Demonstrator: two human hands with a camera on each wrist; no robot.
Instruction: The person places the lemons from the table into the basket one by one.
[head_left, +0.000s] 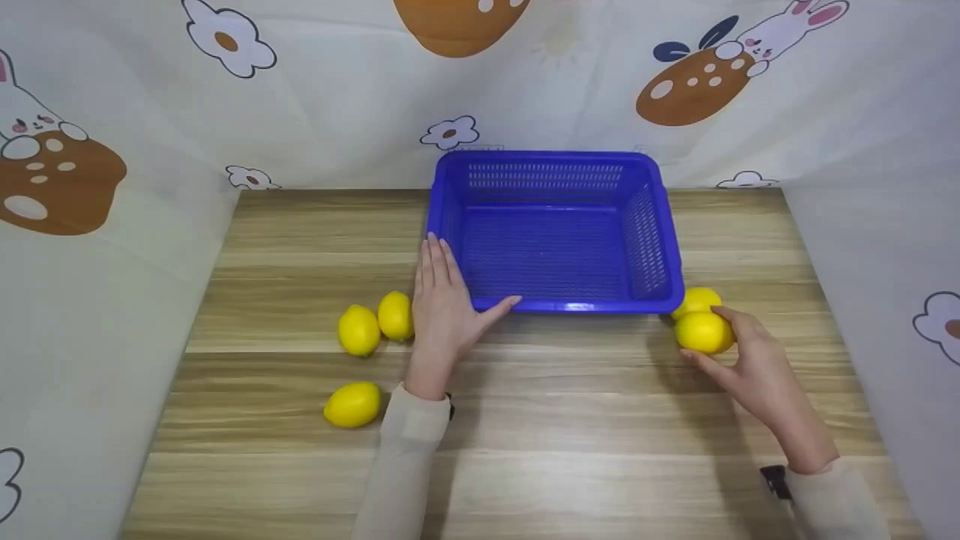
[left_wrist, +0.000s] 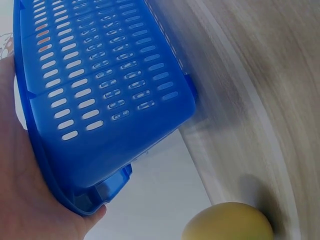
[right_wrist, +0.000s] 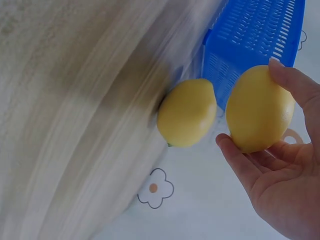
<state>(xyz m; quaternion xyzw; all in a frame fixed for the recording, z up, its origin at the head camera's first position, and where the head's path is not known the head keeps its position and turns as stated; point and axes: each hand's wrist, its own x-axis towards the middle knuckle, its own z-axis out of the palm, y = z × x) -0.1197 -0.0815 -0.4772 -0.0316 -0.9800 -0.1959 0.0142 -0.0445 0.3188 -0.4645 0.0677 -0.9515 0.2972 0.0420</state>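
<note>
A blue plastic basket (head_left: 577,306) with slotted walls stands at the back of the table. My left hand (head_left: 442,315) rests on its front left corner, fingers straight along the left rim and thumb spread along the front rim; the left wrist view shows the basket's slotted outer wall (left_wrist: 100,75) beside that hand. Between thumb and fingers, my right hand (head_left: 761,367) pinches a lemon (head_left: 703,333), held just off the basket's front right corner. Behind it another lemon (right_wrist: 187,112) lies on the table, partly hidden in the head view.
Left of the left hand lie two lemons side by side, one lemon (head_left: 358,330) and a second lemon (head_left: 394,316) partly covered by the hand. A further lemon (head_left: 352,405) lies nearer the front. Patterned cloth (head_left: 337,97) encloses the wooden table (head_left: 570,450) at back and sides.
</note>
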